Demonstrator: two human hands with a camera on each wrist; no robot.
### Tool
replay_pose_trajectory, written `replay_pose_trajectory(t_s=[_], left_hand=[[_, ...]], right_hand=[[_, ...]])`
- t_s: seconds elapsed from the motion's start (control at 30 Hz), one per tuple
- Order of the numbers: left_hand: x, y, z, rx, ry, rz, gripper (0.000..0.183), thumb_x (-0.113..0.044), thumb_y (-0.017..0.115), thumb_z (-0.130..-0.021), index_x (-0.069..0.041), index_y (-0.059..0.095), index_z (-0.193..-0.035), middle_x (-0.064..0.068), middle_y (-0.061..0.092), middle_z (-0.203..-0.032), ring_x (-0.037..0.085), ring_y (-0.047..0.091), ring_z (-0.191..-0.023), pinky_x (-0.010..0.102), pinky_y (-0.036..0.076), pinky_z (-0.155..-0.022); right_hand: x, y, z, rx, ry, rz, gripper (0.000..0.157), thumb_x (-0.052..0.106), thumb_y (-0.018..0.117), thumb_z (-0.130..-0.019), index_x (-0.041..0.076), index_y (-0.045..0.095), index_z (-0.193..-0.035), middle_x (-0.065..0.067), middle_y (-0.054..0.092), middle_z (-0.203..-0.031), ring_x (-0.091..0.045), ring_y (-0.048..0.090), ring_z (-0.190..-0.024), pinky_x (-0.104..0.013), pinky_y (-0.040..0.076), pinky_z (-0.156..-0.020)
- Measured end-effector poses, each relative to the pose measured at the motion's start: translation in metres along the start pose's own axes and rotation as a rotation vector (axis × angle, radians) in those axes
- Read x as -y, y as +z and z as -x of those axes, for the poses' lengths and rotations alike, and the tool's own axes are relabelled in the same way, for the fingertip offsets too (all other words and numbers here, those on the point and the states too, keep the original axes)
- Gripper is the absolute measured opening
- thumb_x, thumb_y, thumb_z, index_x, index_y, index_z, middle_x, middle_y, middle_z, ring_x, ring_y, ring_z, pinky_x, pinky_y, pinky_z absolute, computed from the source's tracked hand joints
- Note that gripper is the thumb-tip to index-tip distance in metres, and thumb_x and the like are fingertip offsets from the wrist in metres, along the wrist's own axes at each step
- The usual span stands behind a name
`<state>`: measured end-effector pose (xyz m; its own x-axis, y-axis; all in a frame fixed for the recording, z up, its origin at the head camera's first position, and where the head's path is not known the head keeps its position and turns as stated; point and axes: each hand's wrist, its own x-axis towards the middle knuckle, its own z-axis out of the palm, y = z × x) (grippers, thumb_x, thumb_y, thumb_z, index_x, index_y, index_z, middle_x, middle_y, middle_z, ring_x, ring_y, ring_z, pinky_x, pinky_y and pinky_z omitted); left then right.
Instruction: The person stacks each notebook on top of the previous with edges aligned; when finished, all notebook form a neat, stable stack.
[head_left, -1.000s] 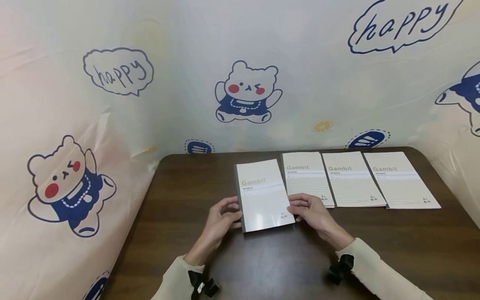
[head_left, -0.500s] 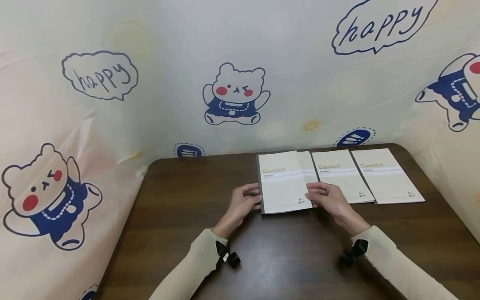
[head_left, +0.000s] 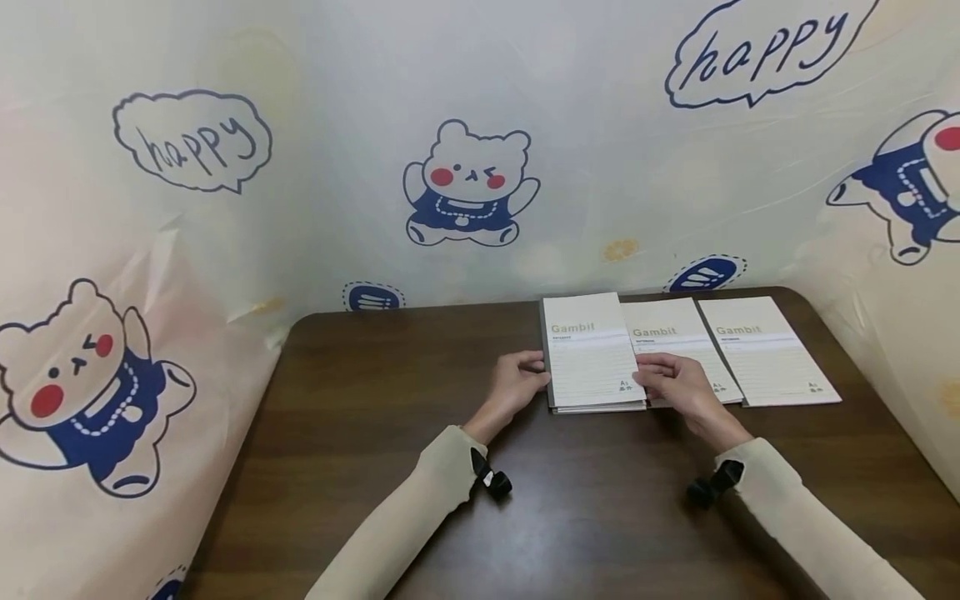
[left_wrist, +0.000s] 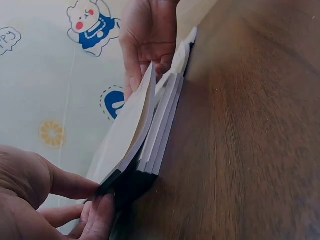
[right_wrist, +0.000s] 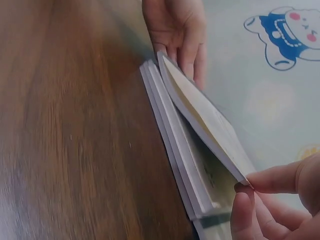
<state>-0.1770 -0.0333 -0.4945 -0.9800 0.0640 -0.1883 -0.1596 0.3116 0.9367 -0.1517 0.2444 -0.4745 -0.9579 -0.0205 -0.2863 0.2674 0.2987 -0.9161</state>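
My left hand [head_left: 517, 385] pinches the dark spine edge of a cream "Gambit" notebook [head_left: 591, 358]. Its opposite edge is pinched between thumb and fingers of my right hand [head_left: 681, 387]. The notebook bows slightly and lies close over a stack of notebooks [left_wrist: 164, 127], with a gap between them in both wrist views. From the head view the held notebook hides nearly all of that stack, apart from its front edges. Right of it is a middle notebook [head_left: 671, 321], partly covered by my right hand.
A further notebook [head_left: 765, 354] of the same kind lies at the right end of the row. All are near the back edge of the dark wooden table [head_left: 390, 400]. A printed curtain [head_left: 315, 208] with bears hangs behind and at the sides.
Both hands have carried the notebook back and to the right, from the table's middle onto the leftmost stack. It has turned from tilted to lined up with the row.
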Motion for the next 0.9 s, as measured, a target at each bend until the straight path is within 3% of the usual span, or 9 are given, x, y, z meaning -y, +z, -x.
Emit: replay_pose_trajectory(t_s=[0.27, 0.63, 0.9], left_hand=[[0.0, 0.003, -0.002, -0.011, 0.074, -0.115, 0.041, -0.005, 0.077, -0.092, -0.003, 0.071, -0.132, 0.014, 0.075, -0.115, 0.027, 0.077, -0.103, 0.032, 0.063, -0.081], [0.006, 0.006, 0.007, -0.03, 0.117, -0.146, 0.043, -0.005, 0.079, -0.09, -0.003, 0.071, -0.132, 0.013, 0.074, -0.11, 0.024, 0.077, -0.097, 0.028, 0.062, -0.079], [0.005, 0.007, 0.012, -0.021, 0.167, -0.205, 0.046, -0.004, 0.078, -0.091, -0.001, 0.067, -0.136, 0.014, 0.071, -0.11, 0.025, 0.075, -0.095, 0.029, 0.062, -0.079]], right_hand=[[-0.007, -0.003, -0.003, -0.003, -0.021, 0.033, 0.052, 0.017, 0.072, -0.099, -0.006, 0.057, -0.143, -0.001, 0.076, -0.11, 0.001, 0.069, -0.082, -0.023, 0.062, -0.074], [-0.017, 0.002, -0.006, -0.037, -0.094, 0.153, 0.044, 0.013, 0.073, -0.098, -0.01, 0.063, -0.134, -0.021, 0.073, -0.113, 0.004, 0.065, -0.077, -0.021, 0.059, -0.067], [-0.016, 0.003, -0.004, -0.044, -0.108, 0.195, 0.04, 0.015, 0.069, -0.1, -0.007, 0.065, -0.133, -0.026, 0.072, -0.117, 0.001, 0.066, -0.08, -0.021, 0.06, -0.069]])
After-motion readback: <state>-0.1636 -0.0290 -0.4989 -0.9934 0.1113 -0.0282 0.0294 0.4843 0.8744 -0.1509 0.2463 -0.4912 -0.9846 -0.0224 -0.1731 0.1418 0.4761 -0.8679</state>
